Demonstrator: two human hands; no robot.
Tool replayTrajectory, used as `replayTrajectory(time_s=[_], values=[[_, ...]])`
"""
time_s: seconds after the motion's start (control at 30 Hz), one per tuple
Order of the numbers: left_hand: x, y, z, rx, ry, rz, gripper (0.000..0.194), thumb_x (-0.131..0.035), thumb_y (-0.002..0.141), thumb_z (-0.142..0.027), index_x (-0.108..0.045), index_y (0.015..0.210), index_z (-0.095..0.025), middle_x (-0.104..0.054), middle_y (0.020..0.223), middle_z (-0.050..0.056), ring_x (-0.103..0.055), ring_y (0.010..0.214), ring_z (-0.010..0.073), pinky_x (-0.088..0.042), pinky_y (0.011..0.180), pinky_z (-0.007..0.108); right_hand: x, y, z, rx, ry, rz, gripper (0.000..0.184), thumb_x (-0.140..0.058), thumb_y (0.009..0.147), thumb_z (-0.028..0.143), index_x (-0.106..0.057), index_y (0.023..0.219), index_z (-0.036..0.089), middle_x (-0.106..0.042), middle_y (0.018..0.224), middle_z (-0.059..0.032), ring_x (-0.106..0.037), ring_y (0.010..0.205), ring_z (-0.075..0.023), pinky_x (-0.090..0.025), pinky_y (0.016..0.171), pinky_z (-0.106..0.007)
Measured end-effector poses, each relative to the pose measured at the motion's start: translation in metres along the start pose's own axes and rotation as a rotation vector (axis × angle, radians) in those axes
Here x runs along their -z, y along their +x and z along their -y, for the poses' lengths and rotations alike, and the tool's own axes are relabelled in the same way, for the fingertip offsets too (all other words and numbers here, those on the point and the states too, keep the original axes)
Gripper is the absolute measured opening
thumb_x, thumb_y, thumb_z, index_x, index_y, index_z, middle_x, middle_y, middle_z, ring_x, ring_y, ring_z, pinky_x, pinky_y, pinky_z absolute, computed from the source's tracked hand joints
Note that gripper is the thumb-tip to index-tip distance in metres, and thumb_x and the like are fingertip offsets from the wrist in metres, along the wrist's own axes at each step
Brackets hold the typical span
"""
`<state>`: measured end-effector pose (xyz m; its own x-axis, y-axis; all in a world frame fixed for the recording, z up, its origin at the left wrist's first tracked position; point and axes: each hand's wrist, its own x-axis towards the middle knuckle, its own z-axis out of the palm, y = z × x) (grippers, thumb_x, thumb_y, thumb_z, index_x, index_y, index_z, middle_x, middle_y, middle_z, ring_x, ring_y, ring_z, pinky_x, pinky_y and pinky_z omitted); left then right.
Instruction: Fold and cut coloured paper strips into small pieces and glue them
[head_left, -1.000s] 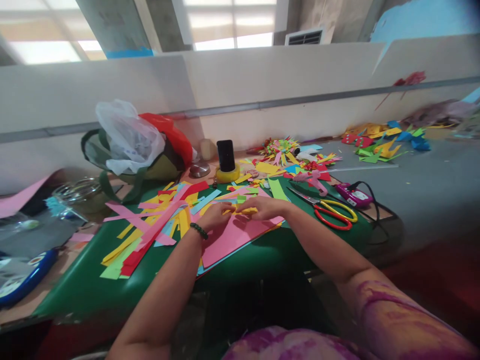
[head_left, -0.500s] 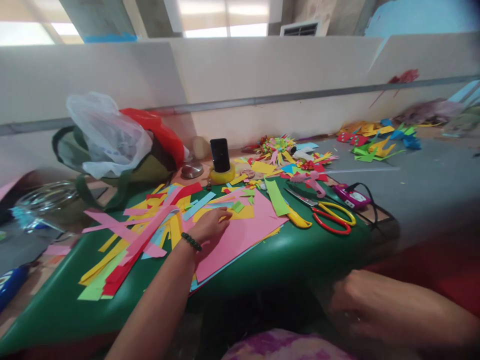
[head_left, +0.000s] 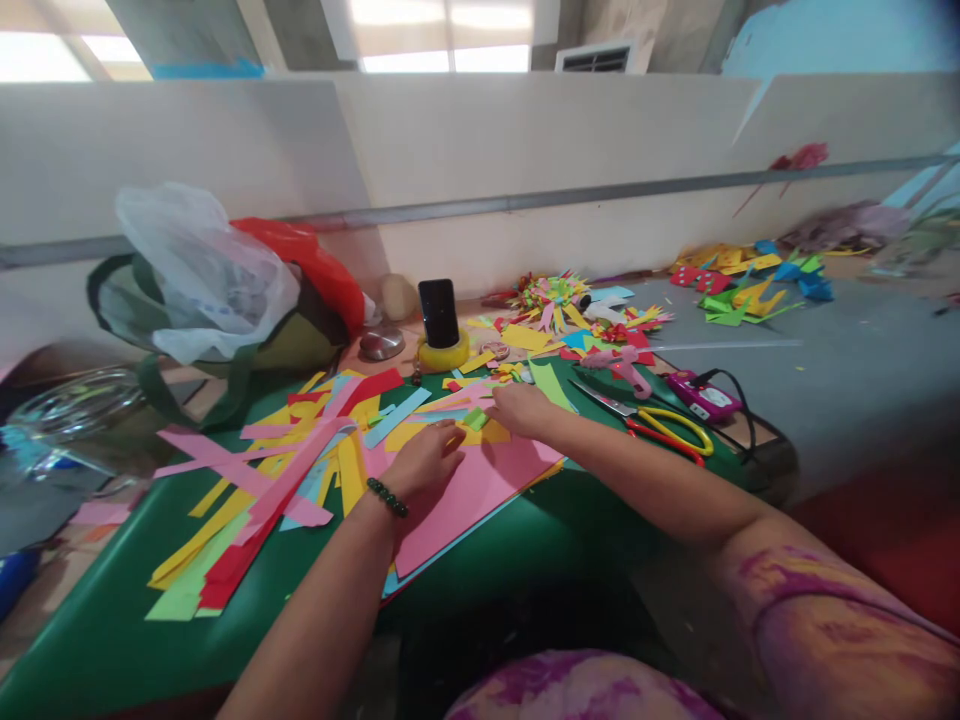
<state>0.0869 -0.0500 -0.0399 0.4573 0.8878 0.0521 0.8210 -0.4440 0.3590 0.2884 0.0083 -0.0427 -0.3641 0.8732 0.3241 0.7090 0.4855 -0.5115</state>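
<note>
My left hand [head_left: 429, 458], with a dark green bead bracelet [head_left: 388, 497] at its wrist, rests over a stack of pink paper sheets [head_left: 480, 500]. Its fingers reach out loosely onto a yellow paper piece [head_left: 405, 433] and hold nothing that I can see. Across the sheets, my right hand [head_left: 523, 408] has its fingers drawn together and pointing down among small cut pieces. Whatever is between those fingertips is hidden. Small green paper pieces [head_left: 475, 419] lie between the two hands. Long coloured paper strips [head_left: 285, 480] are heaped left of the sheets.
Red-and-yellow-handled scissors [head_left: 667, 430], a pink glue gun [head_left: 622, 368] and a purple power box [head_left: 701, 395] lie to the right. A phone [head_left: 439, 312] leans upright by a yellow tape roll [head_left: 444, 354]. A bag [head_left: 300, 335] stands back left.
My right hand has come from the lower right, off the table, to the small pieces on the sheets. That arm now covers the yellow-handled tool. My left hand stays nearly in place.
</note>
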Motion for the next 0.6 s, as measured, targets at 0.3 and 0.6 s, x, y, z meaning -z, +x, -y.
replayTrajectory(time_s=[0.3, 0.6], values=[[-0.002, 0.003, 0.008, -0.022, -0.043, -0.017, 0.026, -0.056, 0.079, -0.025, -0.068, 0.102, -0.019, -0.067, 0.114, 0.011, -0.063, 0.101, 0.0266, -0.048, 0.088, 0.036, 0.017, -0.009, 0.013, -0.058, -0.243, 0.070, 0.020, -0.065, 0.068, 0.010, -0.056, 0.058, 0.026, -0.062, 0.058, -0.0071, -0.064, 0.073, -0.0232, -0.046, 0.065, -0.033], [-0.001, 0.001, 0.002, -0.024, -0.014, 0.019, 0.019, -0.055, 0.079, -0.024, -0.069, 0.093, -0.020, -0.068, 0.105, 0.010, -0.063, 0.098, 0.0258, -0.048, 0.084, 0.034, 0.136, -0.199, 0.030, -0.156, -0.325, 0.710, 0.024, -0.054, 0.068, 0.014, -0.068, 0.060, 0.031, -0.068, 0.060, -0.0025, -0.062, 0.051, -0.0162, -0.036, 0.046, -0.027]])
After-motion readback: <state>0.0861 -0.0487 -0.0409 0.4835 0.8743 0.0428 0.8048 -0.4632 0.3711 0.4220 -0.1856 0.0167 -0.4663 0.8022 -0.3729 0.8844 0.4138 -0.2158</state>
